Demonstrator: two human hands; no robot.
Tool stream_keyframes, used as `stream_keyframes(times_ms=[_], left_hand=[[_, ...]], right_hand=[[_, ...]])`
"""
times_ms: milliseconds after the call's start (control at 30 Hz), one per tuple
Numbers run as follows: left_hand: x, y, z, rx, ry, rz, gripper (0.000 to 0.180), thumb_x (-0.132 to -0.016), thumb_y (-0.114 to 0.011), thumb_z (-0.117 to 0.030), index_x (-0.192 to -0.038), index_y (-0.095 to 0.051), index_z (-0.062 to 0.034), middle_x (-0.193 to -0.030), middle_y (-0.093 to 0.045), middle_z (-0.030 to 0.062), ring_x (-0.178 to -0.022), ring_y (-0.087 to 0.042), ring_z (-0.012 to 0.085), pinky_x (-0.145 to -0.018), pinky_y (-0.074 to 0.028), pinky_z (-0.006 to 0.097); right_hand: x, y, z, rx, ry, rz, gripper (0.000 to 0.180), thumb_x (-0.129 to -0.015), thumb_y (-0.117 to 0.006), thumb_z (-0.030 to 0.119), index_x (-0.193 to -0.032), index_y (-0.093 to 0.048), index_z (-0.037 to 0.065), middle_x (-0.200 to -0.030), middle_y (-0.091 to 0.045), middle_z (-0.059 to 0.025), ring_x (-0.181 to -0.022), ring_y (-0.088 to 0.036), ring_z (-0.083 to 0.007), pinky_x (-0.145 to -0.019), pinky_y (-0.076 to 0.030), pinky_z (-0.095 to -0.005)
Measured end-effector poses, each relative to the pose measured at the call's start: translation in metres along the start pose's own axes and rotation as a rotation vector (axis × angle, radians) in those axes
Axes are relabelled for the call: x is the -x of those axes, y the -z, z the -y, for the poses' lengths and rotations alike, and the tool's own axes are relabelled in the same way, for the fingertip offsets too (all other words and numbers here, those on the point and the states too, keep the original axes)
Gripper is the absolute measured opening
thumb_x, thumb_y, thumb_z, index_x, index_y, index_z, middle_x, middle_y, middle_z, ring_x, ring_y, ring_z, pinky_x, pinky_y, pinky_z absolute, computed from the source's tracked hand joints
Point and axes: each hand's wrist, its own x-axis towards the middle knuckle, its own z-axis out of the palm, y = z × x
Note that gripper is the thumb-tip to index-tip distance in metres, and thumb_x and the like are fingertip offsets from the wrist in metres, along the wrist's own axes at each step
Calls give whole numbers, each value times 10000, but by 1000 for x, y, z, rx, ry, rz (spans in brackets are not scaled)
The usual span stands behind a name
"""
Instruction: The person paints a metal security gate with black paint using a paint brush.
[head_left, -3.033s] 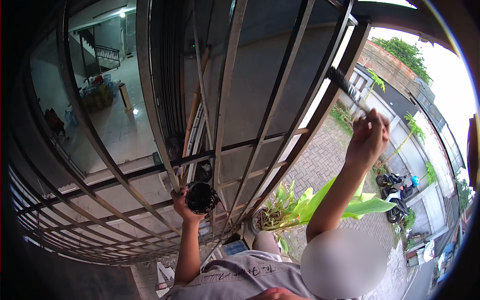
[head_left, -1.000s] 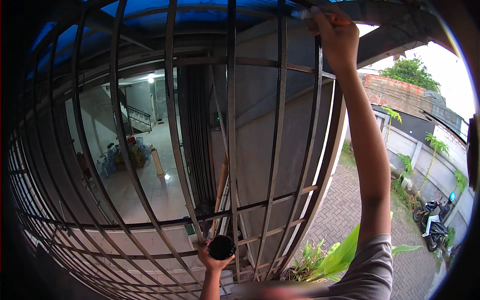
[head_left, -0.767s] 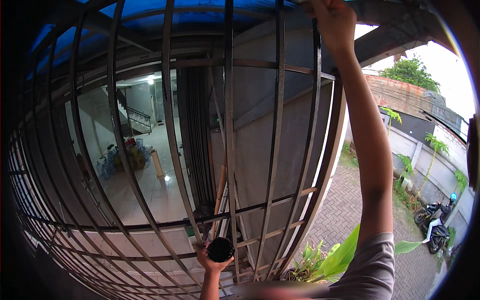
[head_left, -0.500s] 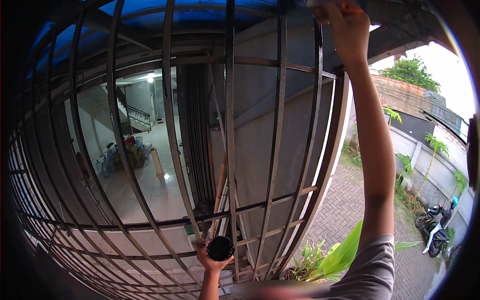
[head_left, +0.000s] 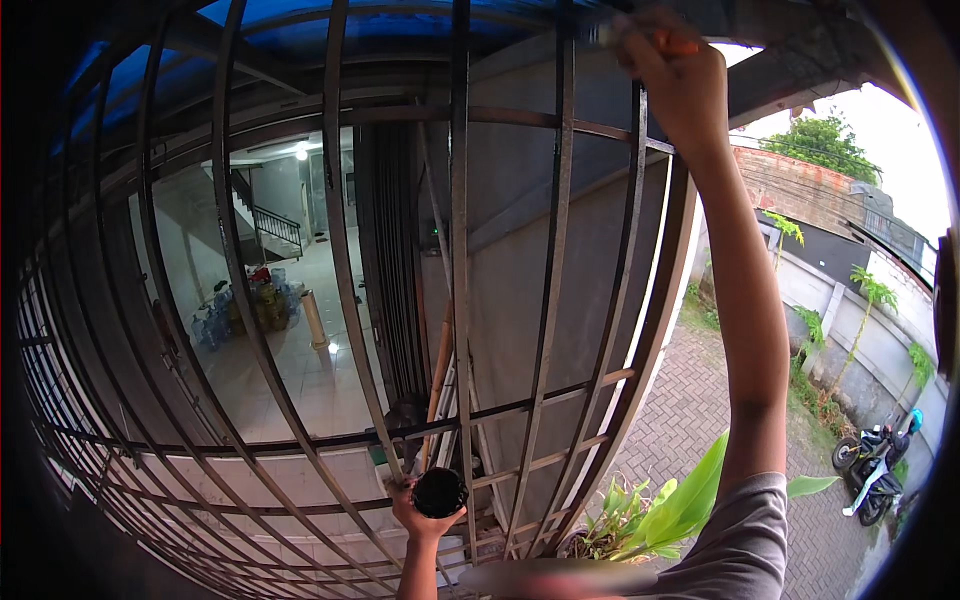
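One slim, motion-blurred brush with a pale band (head_left: 601,35) is pinched between the thumb and fingers of your right hand (head_left: 672,62), close to the upper right corner of the dark brown grille of metal bars (head_left: 459,200). From that hand the brush points left, its long axis running roughly sideways, across the line of the upright square-section bar (head_left: 558,180) just beside it. Its dark tip melts into the shadow there, so you cannot tell whether the bristles touch the metal. A small orange patch shows by your fingers; what it belongs to is unclear.

Your left hand (head_left: 417,515) is wrapped around a round, black, open-topped container (head_left: 440,493), low in front of the grille and left of its right edge. The mouth faces your view and the inside is dark; how full it is does not show. Thus the container lies well below and to the left of the brush, and your right hand is by far the nearer of the two to that upright bar.

Behind the grille a brown pole (head_left: 438,375) leans near the black folded shutter (head_left: 392,270). Past the grille's right edge, broad green leaves (head_left: 690,500) stand beside your right sleeve (head_left: 742,535), over grey paving (head_left: 680,395).
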Motion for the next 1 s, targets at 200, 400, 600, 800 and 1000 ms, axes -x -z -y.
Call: stream_keyframes(times_ms=[200, 400, 600, 800, 1000], left_hand=[[6, 5, 6, -58, 14, 15, 887, -560, -910, -566, -1153, -486, -60, -974, -598, 95, -845, -663, 262, -754, -552, 391], [16, -1, 17, 58, 156, -67, 862, -359, -986, -443, -1049, -599, -101, -990, -641, 108, -874, -667, 320, -799, -554, 436], [13, 0, 15, -34, 2, -8, 947, -573, -889, -640, -1195, -474, -59, -1024, -592, 105, -922, -649, 267, -824, -538, 406], [14, 2, 15, -25, 59, -17, 941, -561, -905, -606, -1194, -474, -58, -1026, -595, 102, -916, -647, 272, -823, -538, 397], [18, -6, 18, 0, 50, -68, 931, -363, -989, -496, -1095, -573, -99, -992, -622, 111, -890, -656, 328, -798, -549, 443]], right_hand=[[12, 7, 15, 144, -163, 21, 177, -950, -701, 211, -985, -733, 40, -722, -705, -34, -667, -646, -62, -611, -491, -217], [3, 0, 33, 363, -170, 111, 183, -953, -699, 222, -992, -735, 47, -740, -723, -44, -678, -663, -66, -623, -499, -213], [15, 4, 40, 241, -153, -7, 167, -959, -685, 201, -997, -725, 43, -728, -708, -37, -701, -660, -59, -645, -488, -223], [36, 3, 42, 364, 18, 210, 135, -951, -695, 160, -997, -727, 37, -747, -710, -32, -712, -628, -44, -663, -482, -226], [16, 10, 38, 340, -64, 100, 164, -952, -678, 134, -1062, -728, 23, -750, -713, -44, -707, -630, -46, -660, -489, -224]])
